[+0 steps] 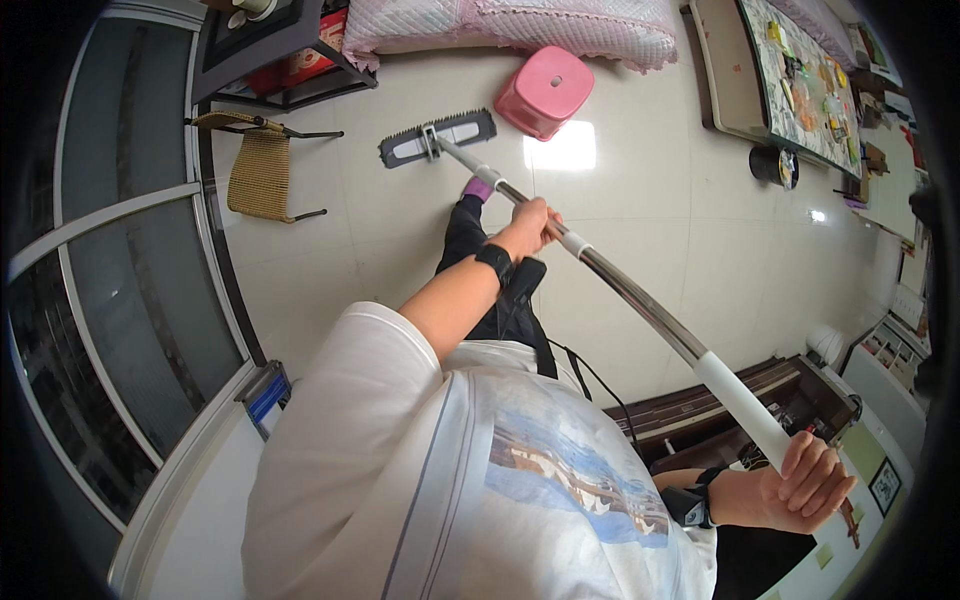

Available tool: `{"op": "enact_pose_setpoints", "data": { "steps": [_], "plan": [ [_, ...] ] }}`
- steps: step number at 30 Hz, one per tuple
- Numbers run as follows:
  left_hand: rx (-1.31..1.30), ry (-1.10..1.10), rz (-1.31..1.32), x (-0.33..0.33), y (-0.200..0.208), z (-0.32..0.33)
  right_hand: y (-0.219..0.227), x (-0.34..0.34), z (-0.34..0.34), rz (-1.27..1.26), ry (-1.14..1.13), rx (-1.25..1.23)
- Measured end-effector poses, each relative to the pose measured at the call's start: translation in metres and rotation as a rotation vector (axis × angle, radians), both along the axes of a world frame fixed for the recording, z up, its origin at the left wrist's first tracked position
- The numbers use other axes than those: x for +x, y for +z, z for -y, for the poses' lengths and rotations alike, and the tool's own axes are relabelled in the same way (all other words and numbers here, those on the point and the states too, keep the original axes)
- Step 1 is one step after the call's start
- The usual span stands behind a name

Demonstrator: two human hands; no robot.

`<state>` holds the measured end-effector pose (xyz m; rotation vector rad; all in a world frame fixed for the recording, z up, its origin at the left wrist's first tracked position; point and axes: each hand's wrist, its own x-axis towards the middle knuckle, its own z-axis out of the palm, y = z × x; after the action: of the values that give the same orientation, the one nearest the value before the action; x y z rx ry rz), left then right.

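Both my hands hold a long mop whose pole (641, 303) runs slantwise across the view, part shiny metal and part white. My left hand (528, 230) is wrapped round the lower part of the pole, near a white collar. Farther up, my right hand (812, 484) closes over the end of the white grip at the lower right. The flat mop head (465, 133), light grey with a dark fringed rim, rests on the tiled floor (620, 215) at the far left of centre. Just beside the head is my foot in a purple sock or shoe (479, 189).
A pink stool (548, 92) stands right of the mop head, before a pink-quilted bed or sofa (520, 22). A woven chair (260, 175) and dark table (285, 60) stand left. At right are a cluttered table (800, 75) and black bin (773, 166); a dark cabinet (680, 410) is nearer.
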<state>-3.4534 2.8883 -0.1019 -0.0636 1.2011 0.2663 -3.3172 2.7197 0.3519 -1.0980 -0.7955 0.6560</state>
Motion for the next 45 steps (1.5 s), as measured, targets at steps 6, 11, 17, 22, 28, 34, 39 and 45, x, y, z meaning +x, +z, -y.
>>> {"op": "enact_pose_setpoints", "data": {
  "steps": [6, 11, 17, 22, 28, 34, 39, 45],
  "plan": [
    [-0.157, -0.101, -0.076, 0.002, 0.023, 0.094, 0.010, 0.020, 0.065, -0.009, 0.010, 0.173],
    [-0.213, -0.011, 0.032, 0.011, 0.031, 0.106, 0.008, 0.036, 0.098, -0.099, 0.140, 0.239],
    [0.062, 0.077, 0.024, -0.006, 0.026, 0.051, -0.033, 0.018, 0.081, -0.030, -0.065, 0.137],
    [0.230, 0.024, 0.054, -0.073, 0.004, 0.021, -0.056, -0.028, 0.047, -0.009, -0.055, 0.056],
    [0.168, 0.206, 0.084, -0.135, 0.011, 0.102, -0.042, -0.062, 0.066, -0.036, 0.068, 0.049],
    [0.144, 0.374, 0.020, -0.243, -0.011, 0.202, -0.071, -0.112, 0.118, -0.161, 0.520, 0.110],
    [-0.014, 0.585, -0.299, -0.320, -0.034, 0.241, -0.095, -0.166, 0.135, -0.129, 0.775, 0.060],
    [-0.035, 0.672, -0.135, -0.299, -0.026, 0.278, -0.088, -0.136, 0.155, -0.070, 1.236, 0.153]
  ]
}}
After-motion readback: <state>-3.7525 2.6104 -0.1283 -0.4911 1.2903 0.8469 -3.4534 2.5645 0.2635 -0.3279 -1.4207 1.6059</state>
